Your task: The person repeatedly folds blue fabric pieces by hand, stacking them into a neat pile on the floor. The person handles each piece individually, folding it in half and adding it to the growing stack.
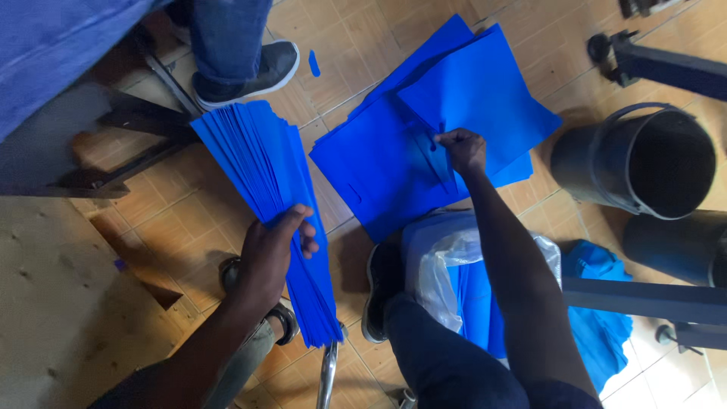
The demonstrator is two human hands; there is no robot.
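Observation:
My left hand (271,254) grips a thick fanned stack of blue sheets (257,167), held edge-on above the tiled floor. My right hand (462,148) reaches down to a pile of flat blue sheets (394,163) lying on the floor, and pinches a narrow blue strip (433,159) on top of them. Beside my right arm lies a clear plastic bag (443,265) with more blue material in it.
Another person's leg and dark shoe (250,64) stand at the top left. A black bucket (640,159) lies on its side at right, near dark metal frames (666,68). A wooden board (53,303) fills the lower left. My own shoes (376,291) rest on the tiles.

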